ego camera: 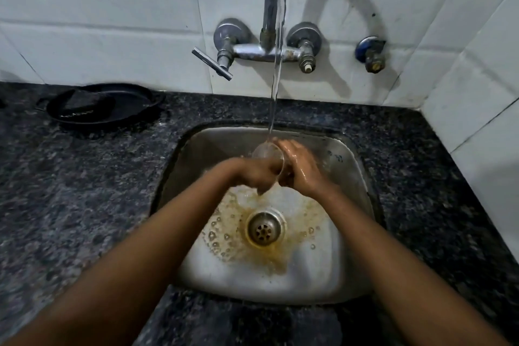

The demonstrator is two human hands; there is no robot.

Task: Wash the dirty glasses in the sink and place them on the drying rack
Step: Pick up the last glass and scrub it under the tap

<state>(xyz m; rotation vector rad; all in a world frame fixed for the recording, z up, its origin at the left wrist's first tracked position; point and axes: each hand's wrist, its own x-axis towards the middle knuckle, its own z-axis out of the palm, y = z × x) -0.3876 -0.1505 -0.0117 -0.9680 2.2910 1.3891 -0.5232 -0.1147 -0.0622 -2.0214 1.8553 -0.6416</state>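
Found glass [269,155] tilted under tap stream [276,70] over sink [345,177] for rinsing, clasped by left hand [257,174], right hand [299,167] pressed against its side.

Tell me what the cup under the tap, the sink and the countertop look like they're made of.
Cup: clear glass, probably; the hand shows through it. Sink: brushed stainless steel, dull grey sheen, rusty-brown staining around the drain. Countertop: polished speckled dark stone, likely granite.
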